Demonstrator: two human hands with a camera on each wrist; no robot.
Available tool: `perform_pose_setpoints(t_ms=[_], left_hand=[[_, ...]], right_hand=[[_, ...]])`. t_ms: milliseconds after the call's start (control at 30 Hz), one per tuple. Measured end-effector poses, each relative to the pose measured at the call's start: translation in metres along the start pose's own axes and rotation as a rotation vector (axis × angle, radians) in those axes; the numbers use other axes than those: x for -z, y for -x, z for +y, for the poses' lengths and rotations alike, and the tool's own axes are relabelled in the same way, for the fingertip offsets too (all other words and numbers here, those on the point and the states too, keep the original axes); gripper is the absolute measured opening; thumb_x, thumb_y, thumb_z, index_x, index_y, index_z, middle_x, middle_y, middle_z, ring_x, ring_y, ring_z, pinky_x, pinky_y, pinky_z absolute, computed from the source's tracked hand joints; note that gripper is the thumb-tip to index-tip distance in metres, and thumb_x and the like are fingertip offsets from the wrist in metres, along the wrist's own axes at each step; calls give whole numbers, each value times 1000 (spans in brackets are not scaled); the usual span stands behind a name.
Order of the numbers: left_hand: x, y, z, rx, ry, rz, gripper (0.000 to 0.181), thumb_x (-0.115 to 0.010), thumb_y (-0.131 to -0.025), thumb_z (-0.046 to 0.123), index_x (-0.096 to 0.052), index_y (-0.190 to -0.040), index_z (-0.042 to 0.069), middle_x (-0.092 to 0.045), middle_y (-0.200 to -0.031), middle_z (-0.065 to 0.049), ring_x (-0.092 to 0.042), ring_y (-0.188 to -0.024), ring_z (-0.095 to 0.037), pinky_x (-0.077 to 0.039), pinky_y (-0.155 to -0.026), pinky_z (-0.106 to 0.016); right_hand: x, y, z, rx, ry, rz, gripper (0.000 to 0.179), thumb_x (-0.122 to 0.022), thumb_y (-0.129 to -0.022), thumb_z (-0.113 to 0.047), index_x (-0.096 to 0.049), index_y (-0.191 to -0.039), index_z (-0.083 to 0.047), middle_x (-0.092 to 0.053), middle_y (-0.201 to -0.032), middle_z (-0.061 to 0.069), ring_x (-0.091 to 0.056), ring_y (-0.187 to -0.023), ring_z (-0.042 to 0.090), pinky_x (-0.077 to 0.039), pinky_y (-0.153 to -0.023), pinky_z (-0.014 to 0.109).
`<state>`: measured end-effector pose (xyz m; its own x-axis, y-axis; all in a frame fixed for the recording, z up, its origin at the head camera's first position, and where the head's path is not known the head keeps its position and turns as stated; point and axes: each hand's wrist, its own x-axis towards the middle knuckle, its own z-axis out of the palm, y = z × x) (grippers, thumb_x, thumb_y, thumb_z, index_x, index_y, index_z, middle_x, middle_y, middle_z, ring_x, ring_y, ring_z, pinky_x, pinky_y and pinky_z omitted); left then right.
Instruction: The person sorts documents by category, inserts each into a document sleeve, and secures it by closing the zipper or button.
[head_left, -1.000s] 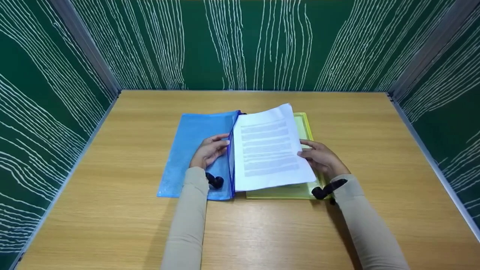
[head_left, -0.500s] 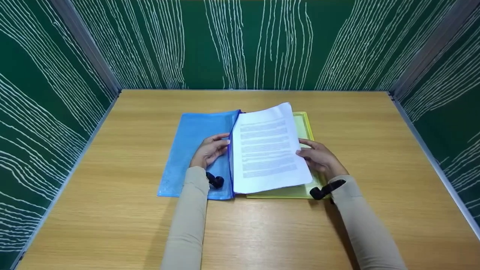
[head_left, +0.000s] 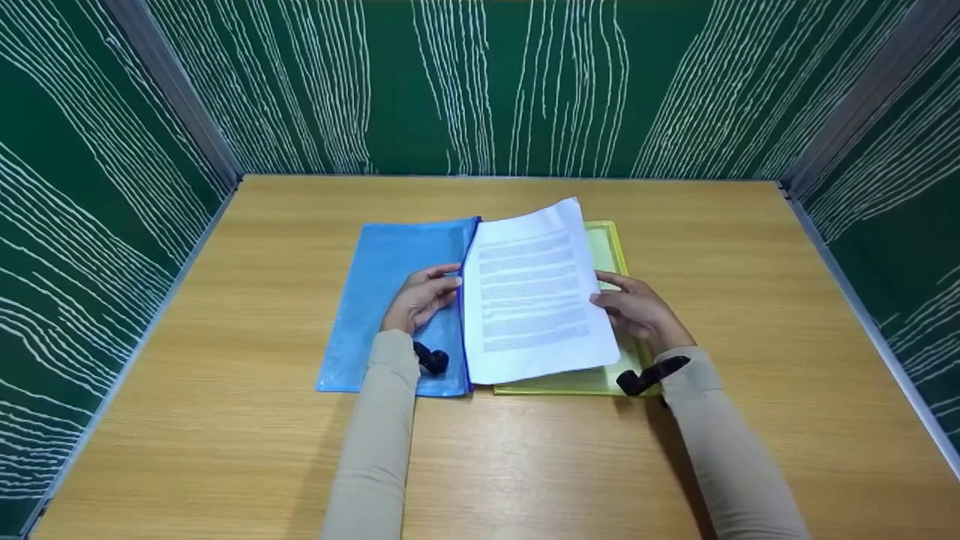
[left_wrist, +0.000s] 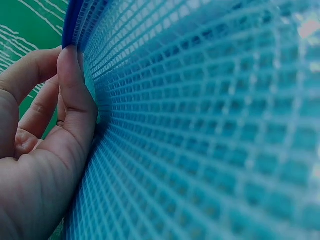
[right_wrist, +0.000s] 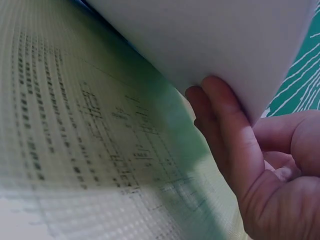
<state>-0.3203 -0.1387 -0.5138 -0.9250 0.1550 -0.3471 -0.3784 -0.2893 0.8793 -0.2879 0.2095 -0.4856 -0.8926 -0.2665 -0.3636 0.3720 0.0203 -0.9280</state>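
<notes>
A blue mesh document pouch (head_left: 405, 255) lies on the table, its dark-blue right edge lifted. My left hand (head_left: 421, 300) pinches that edge between thumb and fingers; the left wrist view shows the thumb (left_wrist: 75, 95) against the mesh. A white printed sheet of paper (head_left: 536, 300) slants up to the right, its left side at the pouch's edge. Whether any of it is inside, I cannot tell. My right hand (head_left: 637, 311) pinches the sheet's right edge, fingers behind it in the head view. Beneath lies a yellow-edged mesh pouch (head_left: 555, 384), partly hidden, with print visible through its mesh (right_wrist: 95, 130).
The wooden table (head_left: 495, 465) extends around both pouches. Green panels with white wavy lines (head_left: 517, 90) stand at the back and sides, joined by grey posts (head_left: 847, 97). Black devices (head_left: 431, 360) are strapped at both wrists.
The paper has shifted slightly left toward the blue pouch's edge, and my right hand has moved left with it. My left hand keeps its pinch on the pouch.
</notes>
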Motion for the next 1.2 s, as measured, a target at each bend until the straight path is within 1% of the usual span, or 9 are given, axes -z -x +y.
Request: perform_pose_setpoints(t_ms=[67, 267, 367, 467, 500, 700, 933, 1000, 1200], left_hand=[[-1, 1, 1, 0, -17, 0, 39, -66, -79, 0, -60, -117, 7, -56, -110, -10, -59, -81, -15, -50, -72, -25], [-7, 3, 2, 15, -82, 28, 38, -66, -78, 0, -61, -115, 7, -55, -112, -11, -60, -81, -16, -52, -71, -25], [-11, 3, 4, 21, -106, 52, 37, -67, -78, 0, -62, -113, 7, -56, -111, -11, -60, -80, -17, -52, -70, -25], [-14, 3, 6, 21, -116, 73, 35, -68, -77, 0, -63, -111, 8, -57, -110, -12, -61, -79, -16, -52, -69, -24], [-15, 3, 7, 18, -117, 78, 35, -68, -77, 1, -63, -111, 8, -57, -109, -13, -61, -79, -16, -52, -69, -24], [-16, 1, 9, 8, -105, 74, 35, -67, -78, 0, -63, -111, 8, -57, -109, -13, -60, -78, -16, -52, -69, -23], [-13, 0, 6, 29, -65, 80, 35, -68, -78, 2, -63, -111, 9, -57, -107, -12, -60, -79, -15, -52, -71, -24], [-13, 0, 5, 25, -47, 71, 36, -68, -78, 1, -63, -113, 8, -57, -106, -11, -59, -78, -15, -51, -70, -23], [-13, -1, 3, -1, -7, 34, 36, -66, -79, 0, -61, -114, 7, -55, -103, -9, -57, -77, -14, -51, -69, -23]], right_hand=[[0, 0, 0, -2, -6, -6, 58, -54, -89, -4, -30, -141, -10, -66, -93, 4, -58, -62, 9, -44, -48, 18], [-1, 3, -2, 10, -4, 6, 59, -54, -89, -4, -29, -142, -9, -66, -88, 3, -60, -63, 8, -48, -52, 18], [-4, 2, -3, 16, 17, 30, 57, -56, -88, -6, -33, -141, -11, -66, -87, 3, -56, -58, 7, -44, -48, 17], [-7, 1, -3, 19, 26, 36, 56, -57, -88, -7, -35, -139, -12, -67, -89, 4, -54, -56, 7, -38, -44, 17], [-8, 0, -3, 18, 17, 35, 57, -57, -87, -6, -36, -139, -12, -67, -90, 4, -54, -57, 7, -38, -44, 17], [-13, 0, -3, 12, -14, 27, 57, -56, -87, -3, -34, -140, -9, -67, -90, 4, -60, -65, 9, -43, -48, 17], [-15, -3, 1, -4, -89, -16, 57, -54, -89, -4, -31, -141, -8, -66, -91, 5, -63, -73, 12, -49, -55, 20], [-16, -4, 2, -4, -109, -24, 58, -54, -89, -4, -30, -141, -8, -67, -91, 6, -63, -74, 12, -50, -56, 20], [-20, -4, 2, -7, -206, -85, 55, -48, -91, 0, -27, -142, -7, -65, -97, 8, -64, -81, 17, -54, -66, 26]])
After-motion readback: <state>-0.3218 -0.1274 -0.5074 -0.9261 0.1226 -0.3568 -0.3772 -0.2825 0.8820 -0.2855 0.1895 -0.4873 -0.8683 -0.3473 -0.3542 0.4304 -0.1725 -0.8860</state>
